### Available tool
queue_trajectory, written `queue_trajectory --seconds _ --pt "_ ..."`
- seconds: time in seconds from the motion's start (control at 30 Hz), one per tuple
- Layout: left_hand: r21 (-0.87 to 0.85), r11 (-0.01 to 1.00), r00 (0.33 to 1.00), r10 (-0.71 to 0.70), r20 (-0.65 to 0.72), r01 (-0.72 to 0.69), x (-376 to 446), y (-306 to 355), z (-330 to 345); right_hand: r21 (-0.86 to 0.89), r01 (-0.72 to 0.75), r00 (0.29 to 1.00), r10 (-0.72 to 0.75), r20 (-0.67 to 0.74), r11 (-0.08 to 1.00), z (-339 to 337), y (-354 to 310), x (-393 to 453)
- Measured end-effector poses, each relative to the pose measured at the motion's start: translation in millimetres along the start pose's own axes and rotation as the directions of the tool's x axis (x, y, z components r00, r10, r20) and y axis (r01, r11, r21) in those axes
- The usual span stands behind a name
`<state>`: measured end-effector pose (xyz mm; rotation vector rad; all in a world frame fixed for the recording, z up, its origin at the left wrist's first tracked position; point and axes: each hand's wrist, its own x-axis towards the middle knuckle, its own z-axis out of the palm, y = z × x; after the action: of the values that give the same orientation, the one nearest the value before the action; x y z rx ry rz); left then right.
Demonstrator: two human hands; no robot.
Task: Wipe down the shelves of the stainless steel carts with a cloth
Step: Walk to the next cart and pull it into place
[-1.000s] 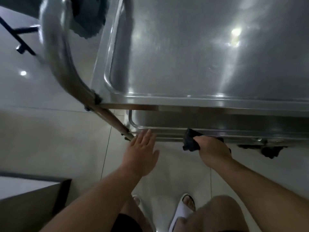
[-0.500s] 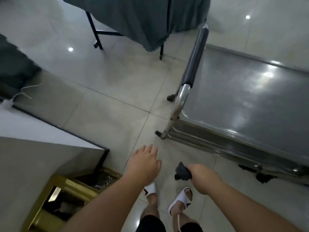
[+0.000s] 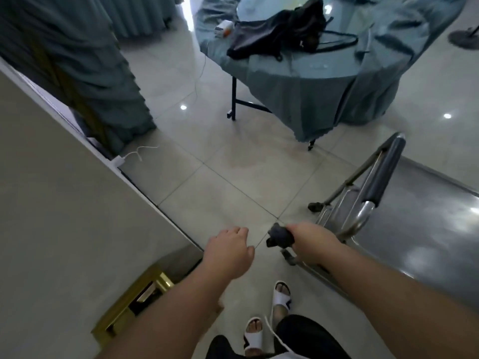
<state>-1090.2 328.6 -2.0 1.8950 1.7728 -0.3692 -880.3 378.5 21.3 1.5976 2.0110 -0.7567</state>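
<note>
1. Head view, hands: While the right hand (image 3: 309, 242) gripped a small dark cloth (image 3: 280, 237) bunched in its fingers, it hung above the floor just beside the cart's corner, touching no shelf. The left hand (image 3: 228, 252) held nothing, its fingers loosely curled downward. A likely slip from here was the cloth working loose, since only a wad of it showed beyond the fist and the grip looked casual.

2. Head view, cart: The stainless steel cart (image 3: 427, 229) stood at the right, its top shelf (image 3: 440, 208) bare and glossy, its dark-sleeved push handle (image 3: 383, 174) rising at the near end. The cloth was off the steel altogether, so I judged that wiping was paused. The lower shelves were hidden beneath the top one; whether they were clean could not be told, and one might be skipped. The cart rested on castors (image 3: 315, 207), so a hard wipe without the free hand bracing the handle could have rolled it away.

3. Head view, surroundings: A white cable (image 3: 140, 151) trailed over the tiled floor (image 3: 220, 177) by the wall, and the person wore open white sandals (image 3: 281, 296). Stepping that way risked a snag. A draped round table (image 3: 324, 81) with a black bag (image 3: 280, 29) stood well apart beyond the cart; pushing the cart forward carelessly could have knocked its folding leg.
</note>
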Motion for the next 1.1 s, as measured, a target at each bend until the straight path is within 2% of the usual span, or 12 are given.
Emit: queue_trajectory --seconds 0.23,0.43,0.7,0.9,1.1 --pt "0.053 0.998 0.999 -0.040 -0.034 0.041 75 0 -69 -0.010 0.065 0.998 -0.066 -0.015 0.998 -66 6 73" --pt "0.072 0.997 0.996 -0.028 -0.087 0.034 148 25 -147 0.127 0.061 0.997 -0.054 -0.056 0.990 -134 42 126" --pt "0.111 0.994 0.999 0.031 -0.044 -0.026 265 44 -215 0.293 -0.062 0.991 0.095 -0.099 0.954 -199 98 202" --pt "0.131 0.972 0.979 0.200 -0.034 -0.194 398 50 -264 0.402 -0.235 0.953 0.291 -0.083 0.885 -240 133 262" --pt "0.195 0.895 0.915 0.403 0.028 -0.401 499 75 -318 0.471 -0.425 0.864 0.502 -0.045 0.773 -285 153 293"
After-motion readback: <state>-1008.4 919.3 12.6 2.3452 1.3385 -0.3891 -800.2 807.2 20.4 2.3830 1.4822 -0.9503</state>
